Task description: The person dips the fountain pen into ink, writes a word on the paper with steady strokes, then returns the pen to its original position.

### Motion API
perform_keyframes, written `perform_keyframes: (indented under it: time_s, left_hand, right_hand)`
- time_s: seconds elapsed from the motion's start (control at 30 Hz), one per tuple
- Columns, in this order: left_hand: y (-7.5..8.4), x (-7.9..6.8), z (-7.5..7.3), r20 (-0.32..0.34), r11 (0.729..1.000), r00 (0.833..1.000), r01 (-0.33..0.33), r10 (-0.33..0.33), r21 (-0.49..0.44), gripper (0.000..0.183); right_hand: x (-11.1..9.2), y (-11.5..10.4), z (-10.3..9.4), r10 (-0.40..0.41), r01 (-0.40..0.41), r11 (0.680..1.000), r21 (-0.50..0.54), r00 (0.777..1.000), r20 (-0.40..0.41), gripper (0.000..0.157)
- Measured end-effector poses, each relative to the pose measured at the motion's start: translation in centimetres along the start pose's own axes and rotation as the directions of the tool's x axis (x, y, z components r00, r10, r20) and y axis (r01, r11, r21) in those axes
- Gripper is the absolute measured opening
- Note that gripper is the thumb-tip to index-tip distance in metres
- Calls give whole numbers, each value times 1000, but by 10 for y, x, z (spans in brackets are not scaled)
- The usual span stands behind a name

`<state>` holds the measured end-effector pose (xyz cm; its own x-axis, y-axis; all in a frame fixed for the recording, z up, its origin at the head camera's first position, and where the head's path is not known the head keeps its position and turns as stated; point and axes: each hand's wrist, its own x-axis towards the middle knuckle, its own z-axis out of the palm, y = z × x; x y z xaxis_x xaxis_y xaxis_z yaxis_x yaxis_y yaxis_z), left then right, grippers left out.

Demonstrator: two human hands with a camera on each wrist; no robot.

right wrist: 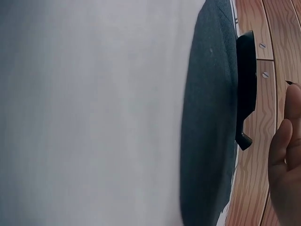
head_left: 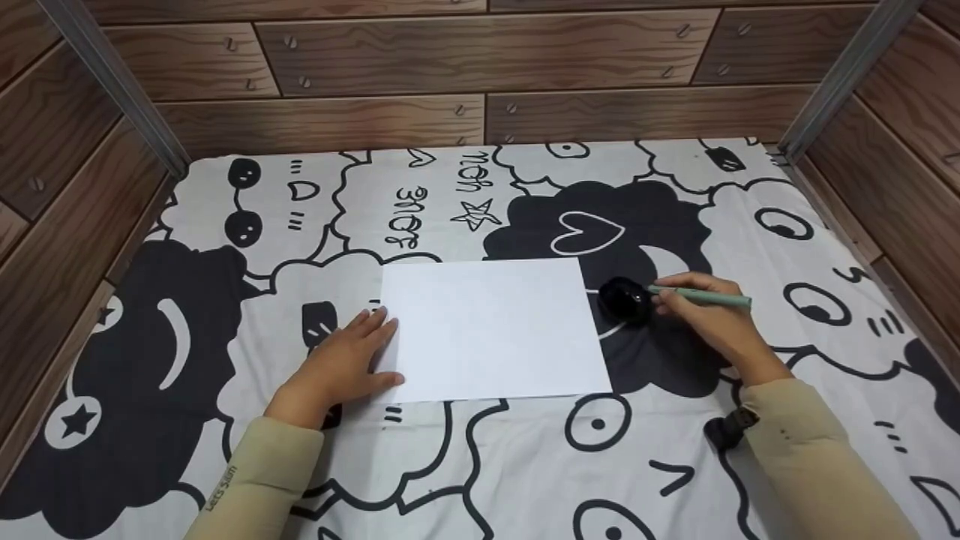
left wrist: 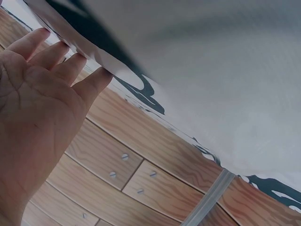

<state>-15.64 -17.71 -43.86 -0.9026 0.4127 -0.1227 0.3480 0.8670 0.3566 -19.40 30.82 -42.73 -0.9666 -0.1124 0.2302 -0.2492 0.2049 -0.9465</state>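
A blank sheet of white paper [head_left: 495, 330] lies in the middle of the patterned cloth. My left hand [head_left: 341, 364] rests at its left edge, fingers and thumb spread and touching the sheet; the left wrist view shows those fingers [left wrist: 96, 84] extended. To the right of the paper sits a small glossy black dish [head_left: 625, 301]. My right hand [head_left: 712, 326] pinches a slim green writing brush [head_left: 720, 298] between thumb and fingers, its tip end beside the dish's right rim. From the right wrist, the dish [right wrist: 247, 75] appears side-on, and a dark pointed tip [right wrist: 289, 83] pokes past the fingers.
A black-and-white cartoon cloth [head_left: 517, 465] covers the table. Wood-patterned panels [head_left: 480, 60] stand at the back and along both sides, with grey metal posts [head_left: 847, 75] in the corners. A black strap device [head_left: 727, 431] is at the right wrist.
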Motion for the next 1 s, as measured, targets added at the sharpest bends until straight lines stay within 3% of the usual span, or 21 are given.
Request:
perform_keyframes:
  time_s: [0.23, 0.5, 0.77, 1.0]
  left_hand:
    - [0, 0, 1, -3, 1000, 1000, 2, -2, 7, 79]
    - [0, 1, 1, -2, 1000, 1000, 2, -2, 13, 79]
    - [1, 0, 0, -5, 1000, 1000, 3, -3, 0, 77]
    - [0, 0, -1, -5, 1000, 1000, 1, -1, 9, 78]
  right_hand:
    - [4, 2, 2, -9, 9, 1000, -26, 1000, 2, 23]
    - [5, -16, 10, -3, 3, 982, -188, 1000, 0, 14]
    - [12, 5, 7, -22, 26, 957, -288, 1000, 17, 9]
    - [13, 8, 8, -31, 48, 918, -393, 998, 48, 7]
